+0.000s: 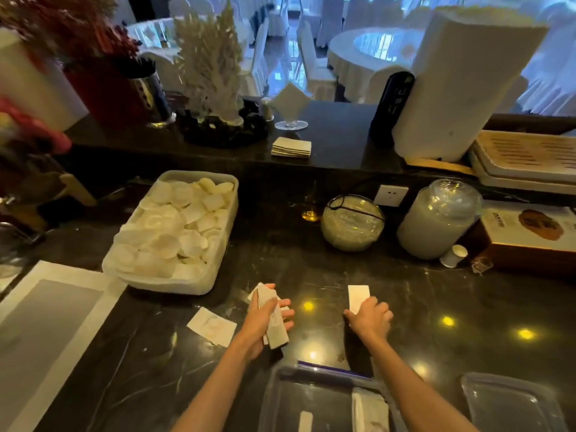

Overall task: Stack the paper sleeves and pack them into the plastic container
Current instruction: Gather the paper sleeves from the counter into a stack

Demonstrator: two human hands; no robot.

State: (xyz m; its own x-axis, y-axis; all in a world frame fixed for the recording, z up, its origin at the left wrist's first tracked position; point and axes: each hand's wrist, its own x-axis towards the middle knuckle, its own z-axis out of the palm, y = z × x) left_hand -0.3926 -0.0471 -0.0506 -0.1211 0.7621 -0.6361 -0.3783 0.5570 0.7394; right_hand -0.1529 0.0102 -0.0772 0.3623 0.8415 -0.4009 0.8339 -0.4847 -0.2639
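White paper sleeves are gathered in a small stack (271,319) gripped in the left hand (265,319), fingers curled around the bundle, which stands tilted above the dark marble counter (311,269). At 3 o'clock from it, well apart, the right hand (369,316) lies palm down on a single sleeve (358,297) that rests flat on the counter, fingers bent over its near end; whether it pinches the paper or only presses it, I cannot tell. Another loose sleeve (213,326) lies flat on the stone at 9 o'clock of the left hand, just beside it.

At 6 o'clock, between the forearms, sits the clear plastic container (280,391) with a few sleeves (371,410) already inside along its right side. Its clear lid (511,403) lies at 3 o'clock of the container.

At 11 o'clock of the hands stands a translucent tub (218,254) heaped with round white paper pieces (174,232). At 1 o'clock, against the raised ledge, are a wrapped round bowl (352,222) and, farther right, a lidded cylinder of stacked white items (436,219), with a small paper cup (453,255) lying near its base. On the ledge at 12 o'clock rests a small pile of folded napkins (291,147).
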